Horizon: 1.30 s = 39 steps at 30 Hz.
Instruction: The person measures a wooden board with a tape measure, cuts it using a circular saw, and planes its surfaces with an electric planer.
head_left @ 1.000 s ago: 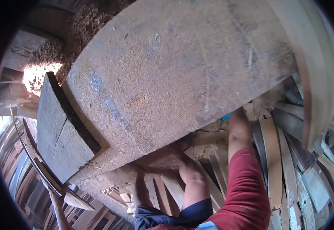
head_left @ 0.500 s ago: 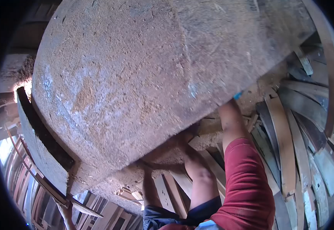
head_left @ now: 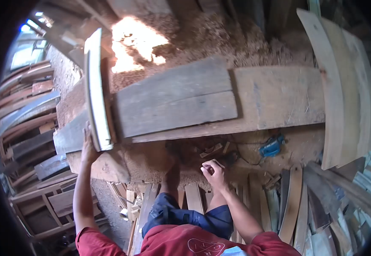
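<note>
Drawn back from the worktop (head_left: pixel 290 96), the right hand (head_left: pixel 215 172) curls closed, seemingly empty, lower centre, while the left hand (head_left: pixel 90 149) lies open against the pale-faced plank (head_left: pixel 96 91) at left, where even pressure should steady it.

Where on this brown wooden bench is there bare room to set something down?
On the brown wooden bench, a bare stretch lies between the weathered grey board and the pale curved boards at right. It's crowded leftward, where a long white-faced strip lies beside your left hand.
</note>
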Each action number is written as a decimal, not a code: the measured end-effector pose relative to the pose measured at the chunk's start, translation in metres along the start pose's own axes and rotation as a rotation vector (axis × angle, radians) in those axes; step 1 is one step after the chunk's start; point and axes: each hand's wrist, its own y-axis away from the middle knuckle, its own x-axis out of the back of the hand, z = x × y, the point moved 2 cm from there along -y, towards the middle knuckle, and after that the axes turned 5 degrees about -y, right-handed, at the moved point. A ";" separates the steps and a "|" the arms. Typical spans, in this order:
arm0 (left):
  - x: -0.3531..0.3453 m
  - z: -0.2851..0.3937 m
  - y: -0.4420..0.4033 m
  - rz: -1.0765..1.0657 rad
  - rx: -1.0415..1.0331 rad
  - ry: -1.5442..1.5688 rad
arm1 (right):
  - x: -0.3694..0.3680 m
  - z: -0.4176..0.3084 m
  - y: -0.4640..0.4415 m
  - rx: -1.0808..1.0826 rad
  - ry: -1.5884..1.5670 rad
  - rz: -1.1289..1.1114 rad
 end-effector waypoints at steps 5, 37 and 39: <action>-0.014 -0.009 0.001 0.032 0.021 -0.012 | 0.011 -0.216 -0.079 0.633 0.557 0.253; -0.006 0.021 0.164 0.511 0.055 0.870 | -0.125 -0.309 0.096 0.738 0.823 0.369; 0.016 0.025 0.153 0.533 0.014 0.929 | -0.141 -0.317 0.094 0.836 0.804 0.382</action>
